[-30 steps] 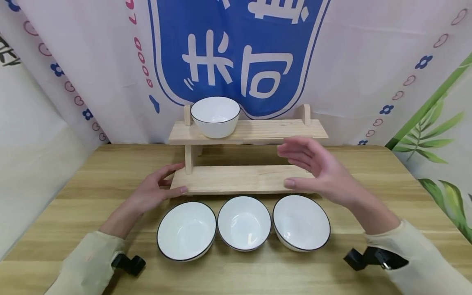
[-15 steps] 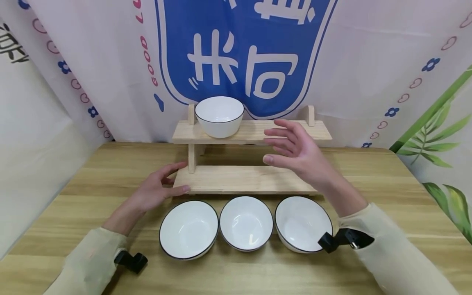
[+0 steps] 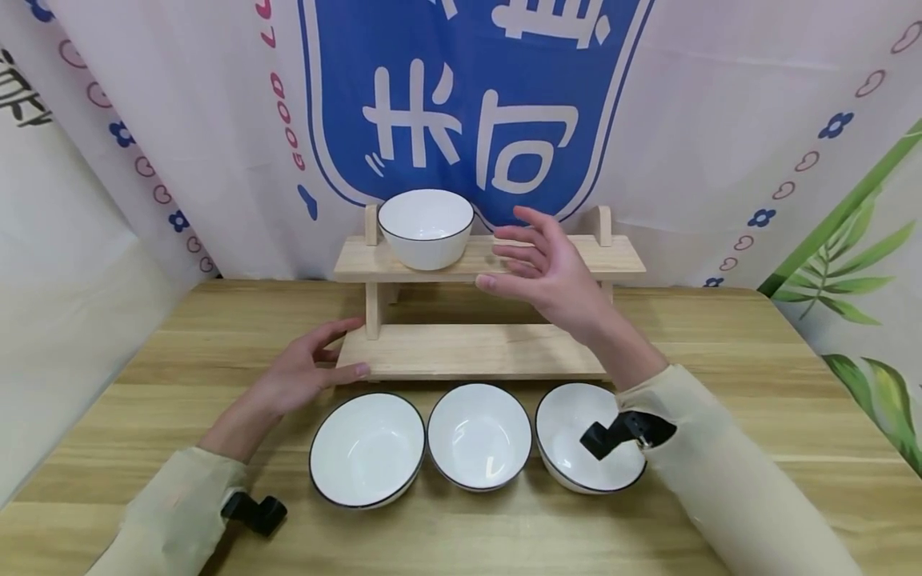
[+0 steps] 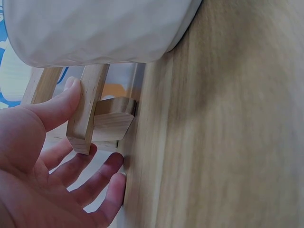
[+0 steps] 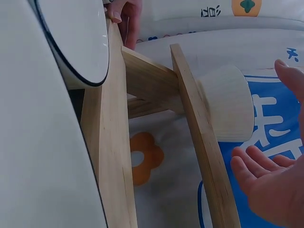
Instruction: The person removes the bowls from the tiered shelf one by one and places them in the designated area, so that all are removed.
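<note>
A two-tier wooden shelf rack [image 3: 475, 350] stands on the table. At the left end of its lower board, my left hand [image 3: 294, 374] grips the wood, thumb on one face and fingers on the other [image 4: 71, 171]. One white bowl with a dark rim [image 3: 426, 232] sits on the upper board, toward the left. My right hand [image 3: 551, 268] hovers to the right of that bowl, fingers spread and slightly bent, holding nothing. In the right wrist view a gap separates the hand [image 5: 273, 185] from the bowl [image 5: 230, 107].
In front of the rack, three more white bowls stand in a row: left [image 3: 367, 452], middle [image 3: 479, 437] and right [image 3: 565, 420]. My right forearm passes over the right one. Behind the rack hangs a printed curtain [image 3: 691, 120].
My right hand has moved left and up, from beside the rack's right end toward the bowl on the upper board. The left hand stays at the lower board's end.
</note>
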A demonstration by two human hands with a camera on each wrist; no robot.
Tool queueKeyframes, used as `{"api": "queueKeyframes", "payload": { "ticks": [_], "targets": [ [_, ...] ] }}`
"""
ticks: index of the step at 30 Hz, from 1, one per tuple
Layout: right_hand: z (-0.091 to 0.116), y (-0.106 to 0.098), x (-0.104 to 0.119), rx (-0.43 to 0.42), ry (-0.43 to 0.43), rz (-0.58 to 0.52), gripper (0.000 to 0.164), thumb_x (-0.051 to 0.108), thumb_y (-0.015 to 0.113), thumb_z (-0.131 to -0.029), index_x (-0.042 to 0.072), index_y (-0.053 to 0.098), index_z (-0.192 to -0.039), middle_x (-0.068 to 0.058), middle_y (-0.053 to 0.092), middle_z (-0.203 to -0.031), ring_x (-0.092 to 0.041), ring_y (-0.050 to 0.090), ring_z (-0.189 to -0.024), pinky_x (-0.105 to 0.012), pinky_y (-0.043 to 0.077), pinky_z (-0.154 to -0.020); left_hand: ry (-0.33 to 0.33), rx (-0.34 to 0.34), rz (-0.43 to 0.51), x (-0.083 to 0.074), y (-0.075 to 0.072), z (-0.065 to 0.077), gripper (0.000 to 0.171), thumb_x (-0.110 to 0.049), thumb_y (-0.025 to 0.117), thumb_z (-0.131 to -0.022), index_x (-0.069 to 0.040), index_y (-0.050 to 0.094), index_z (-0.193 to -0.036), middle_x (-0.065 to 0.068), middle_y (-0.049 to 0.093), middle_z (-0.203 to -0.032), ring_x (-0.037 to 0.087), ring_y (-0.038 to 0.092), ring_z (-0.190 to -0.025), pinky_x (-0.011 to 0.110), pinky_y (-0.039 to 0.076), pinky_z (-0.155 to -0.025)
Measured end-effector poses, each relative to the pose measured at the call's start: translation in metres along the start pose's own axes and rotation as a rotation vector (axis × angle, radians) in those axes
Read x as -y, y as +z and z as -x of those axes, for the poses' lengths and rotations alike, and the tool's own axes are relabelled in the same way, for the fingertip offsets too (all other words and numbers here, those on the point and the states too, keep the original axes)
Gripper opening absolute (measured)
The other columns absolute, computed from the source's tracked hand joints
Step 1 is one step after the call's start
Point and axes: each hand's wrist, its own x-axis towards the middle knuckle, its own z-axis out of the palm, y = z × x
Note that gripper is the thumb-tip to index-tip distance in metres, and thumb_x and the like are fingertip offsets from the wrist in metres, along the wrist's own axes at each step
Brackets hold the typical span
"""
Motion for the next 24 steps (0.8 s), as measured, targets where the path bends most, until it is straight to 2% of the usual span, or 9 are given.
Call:
{"api": "queueKeyframes", "payload": {
  "ticks": [9, 17, 24],
  "targets": [
    [-0.022, 0.017, -0.002, -0.047, -0.007, 0.064, 0.112, 0.025, 0.089, -0.087, 0.018, 0.014, -0.169, -0.009, 0.039, -0.169, -0.024, 0.045, -0.154, -0.047, 0.031, -0.129, -0.003, 0.006, -0.015, 0.0, -0.001, 0.0, 0.09, -0.044, 0.077, -0.097, -0.026, 0.028, -0.17, 0.022, 0.022, -0.175, 0.051, 0.041, -0.146, 0.067, 0.043, -0.108],
    [-0.039, 0.025, -0.004, -0.082, 0.014, 0.085, 0.12, 0.03, 0.091, -0.084, 0.02, 0.008, -0.17, -0.01, 0.033, -0.172, -0.029, 0.038, -0.158, -0.049, 0.033, -0.128, 0.008, 0.003, -0.006, 0.001, 0.0, -0.002, 0.089, -0.043, 0.078, -0.097, -0.026, 0.029, -0.169, 0.022, 0.025, -0.174, 0.05, 0.043, -0.145, 0.063, 0.045, -0.107],
    [-0.049, 0.03, -0.002, -0.087, 0.024, 0.103, 0.122, 0.031, 0.091, -0.083, 0.021, 0.007, -0.171, -0.008, 0.032, -0.173, -0.029, 0.038, -0.158, -0.048, 0.036, -0.127, 0.0, -0.004, 0.009, 0.002, -0.001, 0.0, 0.089, -0.043, 0.079, -0.096, -0.029, 0.031, -0.169, 0.021, 0.025, -0.174, 0.049, 0.042, -0.146, 0.064, 0.043, -0.109]
  ]
}}
